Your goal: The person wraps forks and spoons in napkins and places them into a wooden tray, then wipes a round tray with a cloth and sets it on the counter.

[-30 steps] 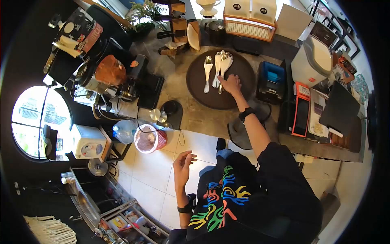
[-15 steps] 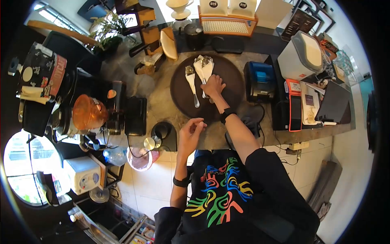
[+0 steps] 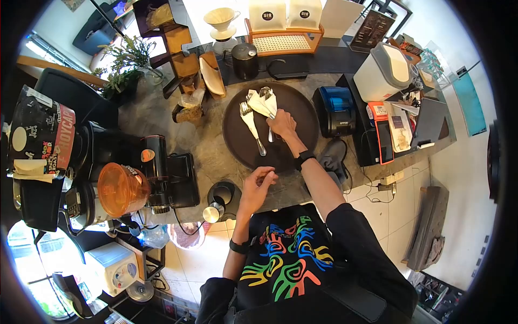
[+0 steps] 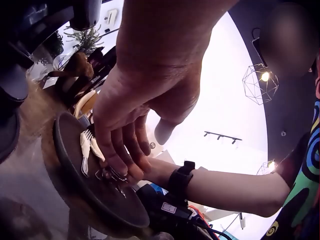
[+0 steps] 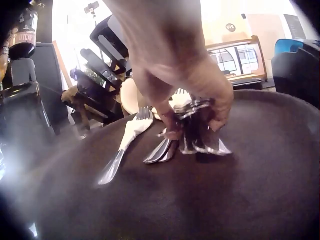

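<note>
Dark brown round tray lies on the grey worktop, and on it the right hand grips a bundle of wrapped cutlery, beside a single wrapped fork. The left hand hovers at the tray's near edge with fingers loosely curled, holding nothing. At the far left, a black package reads "ROYCAF".
</note>
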Demonstrator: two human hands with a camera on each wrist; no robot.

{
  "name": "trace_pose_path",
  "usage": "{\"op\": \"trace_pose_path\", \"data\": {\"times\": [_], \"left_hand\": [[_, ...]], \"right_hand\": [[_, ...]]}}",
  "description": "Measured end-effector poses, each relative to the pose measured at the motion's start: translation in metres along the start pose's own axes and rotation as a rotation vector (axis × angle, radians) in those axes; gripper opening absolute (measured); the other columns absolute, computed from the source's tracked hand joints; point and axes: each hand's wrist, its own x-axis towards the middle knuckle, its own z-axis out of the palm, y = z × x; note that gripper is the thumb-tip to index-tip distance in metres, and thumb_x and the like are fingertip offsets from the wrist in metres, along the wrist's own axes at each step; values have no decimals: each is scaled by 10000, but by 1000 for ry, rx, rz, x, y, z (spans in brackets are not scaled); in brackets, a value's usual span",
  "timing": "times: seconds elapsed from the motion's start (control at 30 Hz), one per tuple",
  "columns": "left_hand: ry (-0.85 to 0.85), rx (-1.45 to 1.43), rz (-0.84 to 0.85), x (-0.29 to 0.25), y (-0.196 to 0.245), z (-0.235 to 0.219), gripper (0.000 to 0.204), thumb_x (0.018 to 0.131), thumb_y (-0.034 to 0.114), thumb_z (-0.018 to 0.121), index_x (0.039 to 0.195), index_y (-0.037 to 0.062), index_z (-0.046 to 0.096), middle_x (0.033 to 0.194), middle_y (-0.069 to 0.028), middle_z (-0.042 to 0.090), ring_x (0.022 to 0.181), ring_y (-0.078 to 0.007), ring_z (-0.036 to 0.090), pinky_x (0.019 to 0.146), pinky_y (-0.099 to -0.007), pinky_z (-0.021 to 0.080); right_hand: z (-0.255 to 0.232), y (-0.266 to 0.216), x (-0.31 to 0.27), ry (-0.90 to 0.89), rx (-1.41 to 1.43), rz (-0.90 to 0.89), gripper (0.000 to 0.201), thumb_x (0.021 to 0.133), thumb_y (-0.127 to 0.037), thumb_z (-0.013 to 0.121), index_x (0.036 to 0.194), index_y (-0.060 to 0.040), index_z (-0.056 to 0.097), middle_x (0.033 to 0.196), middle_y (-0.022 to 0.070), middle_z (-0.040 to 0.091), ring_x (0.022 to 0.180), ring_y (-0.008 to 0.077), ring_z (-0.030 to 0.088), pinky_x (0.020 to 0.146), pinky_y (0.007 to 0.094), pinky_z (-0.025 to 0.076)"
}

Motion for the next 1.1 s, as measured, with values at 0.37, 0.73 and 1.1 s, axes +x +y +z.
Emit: {"op": "trace_pose_path", "data": {"times": [0.37,0.73,1.1], "left_hand": [[-55,-49,25,19,-7,-10,295,965,183,559,1190,-7,547,1025,-122,667,873,-146,633,776,-273,491],[-115,-586,218,32,64,74,546,1016,352,403,1378,-46,310,1352,-185,484,1180,-271,536,999,-381,406],[-384,-474,-280,-56,17,261,489,990,421,460,1062,-56,536,889,-150,638,794,-231,651,672,-326,533]], "right_hand": [[-8,14,-18,106,176,-198,320,853,-255,644,993,6,521,973,266,641,968,418,619,794,489,487],[-105,29,-207,161,393,-239,318,854,-241,626,1035,-6,512,742,225,641,739,441,617,648,490,470],[-147,221,-354,187,930,-32,307,927,-266,589,1012,29,592,587,112,574,503,154,549,486,302,395]]}}
